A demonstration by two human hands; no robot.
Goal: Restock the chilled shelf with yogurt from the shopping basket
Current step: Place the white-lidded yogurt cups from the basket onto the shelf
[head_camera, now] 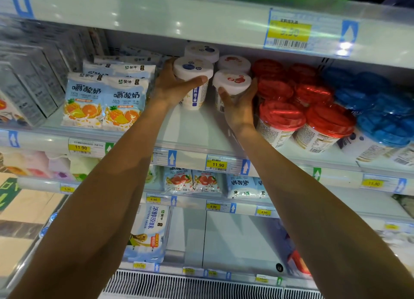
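While left grip (177, 87) clamps blueberry cup (192, 68) & right grip (239, 107) strawberry cup (231, 80), set both upright, snug to back row (202, 51).

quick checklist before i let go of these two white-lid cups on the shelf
1. Left hand grips blueberry cup: ok.
2. Right hand grips strawberry cup: ok.
3. Both cups flat on the shelf: cannot tell, bases partly hidden.
4. Flavours line up with rear blueberry cup and rear strawberry cup: ok.
5. Gap between right hand and red-lid tubs: cannot tell, very close.
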